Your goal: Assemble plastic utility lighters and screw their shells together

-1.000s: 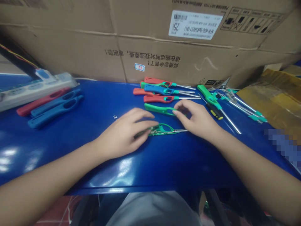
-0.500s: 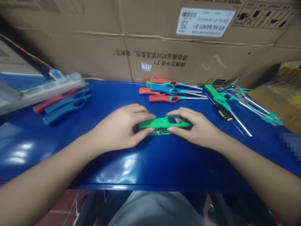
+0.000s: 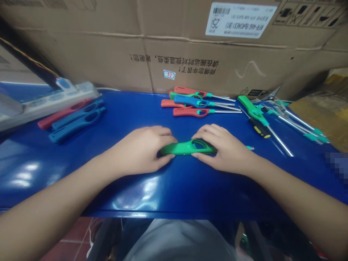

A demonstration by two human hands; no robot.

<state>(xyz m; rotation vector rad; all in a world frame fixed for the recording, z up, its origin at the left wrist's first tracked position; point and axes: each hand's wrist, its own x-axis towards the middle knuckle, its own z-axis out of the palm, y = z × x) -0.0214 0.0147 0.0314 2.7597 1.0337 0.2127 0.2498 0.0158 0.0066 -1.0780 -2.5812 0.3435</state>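
A green lighter handle (image 3: 187, 148) lies flat on the blue table (image 3: 122, 123) in front of me. My left hand (image 3: 143, 150) grips its left end with curled fingers. My right hand (image 3: 223, 148) presses down on its right end, fingers closed over it. A small teal tip (image 3: 250, 147) pokes out past my right hand. The part of the lighter beneath my palms is hidden.
Several finished red, blue and green lighters (image 3: 199, 103) lie at the back. A green screwdriver (image 3: 258, 121) and several metal tubes (image 3: 296, 123) lie to the right. Red and blue handle shells (image 3: 74, 117) and a power strip (image 3: 46, 103) sit left. Cardboard boxes (image 3: 176, 43) wall the back.
My right hand brought the green handle shell over the part under my left hand. Both hands have since pressed it down flat onto the table.
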